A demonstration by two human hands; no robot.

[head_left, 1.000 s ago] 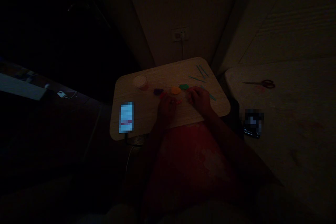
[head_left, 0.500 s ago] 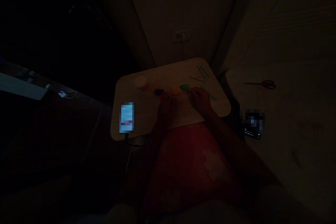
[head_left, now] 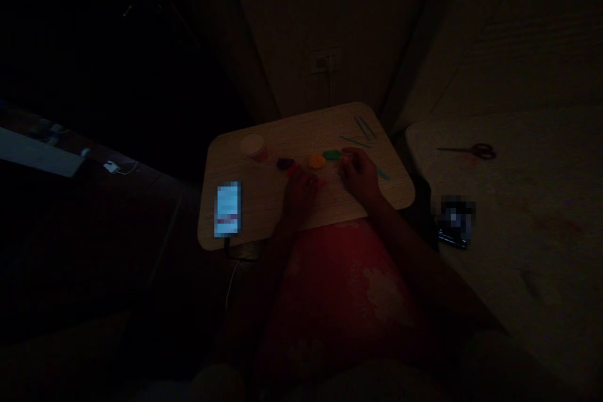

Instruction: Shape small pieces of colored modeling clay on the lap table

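The room is very dark. Both of my hands rest on a small wooden table. My left hand lies with curled fingers over small red and orange bits of clay. My right hand is bent inward just right of a green clay lump; its fingertips are too dim to read. In a row behind my hands lie an orange lump and a purple lump.
A lit phone lies at the table's front left, a pale round tub behind it. Thin teal sticks lie at the back right. To the right, scissors and a dark device sit on a pale surface.
My right hand has shifted slightly back and up, toward the green lump. My left hand has stayed over the small red bits.
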